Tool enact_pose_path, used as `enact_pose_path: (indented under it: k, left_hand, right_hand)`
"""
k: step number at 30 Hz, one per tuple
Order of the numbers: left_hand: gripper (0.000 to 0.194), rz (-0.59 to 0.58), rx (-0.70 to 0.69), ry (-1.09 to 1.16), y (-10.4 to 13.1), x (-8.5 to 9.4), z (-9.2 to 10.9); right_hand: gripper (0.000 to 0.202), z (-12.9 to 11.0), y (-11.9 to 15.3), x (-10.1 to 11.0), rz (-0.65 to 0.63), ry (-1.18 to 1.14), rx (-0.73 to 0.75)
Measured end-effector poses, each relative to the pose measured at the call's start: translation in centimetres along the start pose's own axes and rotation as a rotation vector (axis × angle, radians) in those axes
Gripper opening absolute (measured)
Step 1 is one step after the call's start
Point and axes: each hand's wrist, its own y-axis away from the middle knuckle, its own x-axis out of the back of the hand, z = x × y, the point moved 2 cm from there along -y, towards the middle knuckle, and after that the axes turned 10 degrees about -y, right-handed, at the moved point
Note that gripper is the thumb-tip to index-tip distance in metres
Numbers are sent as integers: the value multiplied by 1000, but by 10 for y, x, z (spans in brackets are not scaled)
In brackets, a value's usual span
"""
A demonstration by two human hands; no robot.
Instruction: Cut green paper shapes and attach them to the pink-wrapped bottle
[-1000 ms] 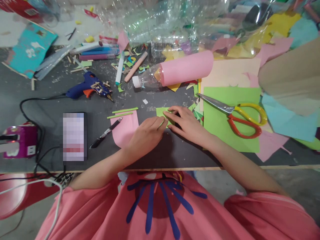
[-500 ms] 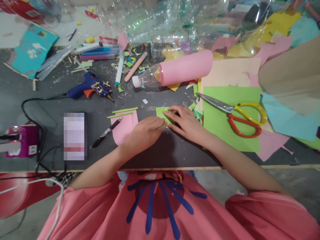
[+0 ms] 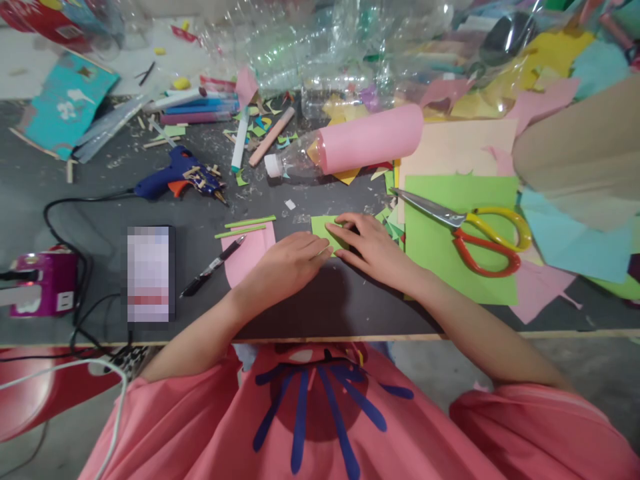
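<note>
A small green paper (image 3: 321, 225) lies flat on the dark table between my hands. My left hand (image 3: 296, 261) is closed at its near left edge, fingers pressed together on the paper; the fingertips partly hide that edge. From the right, my right hand (image 3: 369, 241) rests on the same paper with fingers stretched and apart, index finger and thumb touching it. Left of my hands is a pink paper piece (image 3: 247, 257) with a rounded end, partly under my left hand. Two thin green paper strips (image 3: 245, 231) lie across its top, and a black pen (image 3: 213, 267) touches its left side.
Scissors (image 3: 463, 223) lie on a larger green sheet (image 3: 440, 280) at right. Behind my hands is a pink-wrapped bottle (image 3: 370, 140). A blue glue gun (image 3: 183, 175) with a cord and a phone (image 3: 149, 273) are at left. Clear plastic bottles (image 3: 340, 40) crowd the back.
Both hands stay almost in place on the green paper; only a very slight finger shift shows at the left fingertips. The view has moved a little.
</note>
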Motion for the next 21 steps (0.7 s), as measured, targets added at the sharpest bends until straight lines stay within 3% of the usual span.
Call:
enact_pose_path:
  k: [8,15,21]
  left_hand:
    - [18,18,-43,-43,3,0,-2]
    - [14,-48,1,-32,-1,3,1]
    - [20,-19,10,-18,0,-2,6]
  right_hand:
    - [37,0,0,0,-11,4,-1]
    - [37,-1,0,1,-22,1,-21]
    - [37,-2,0,0,-13,7,-43]
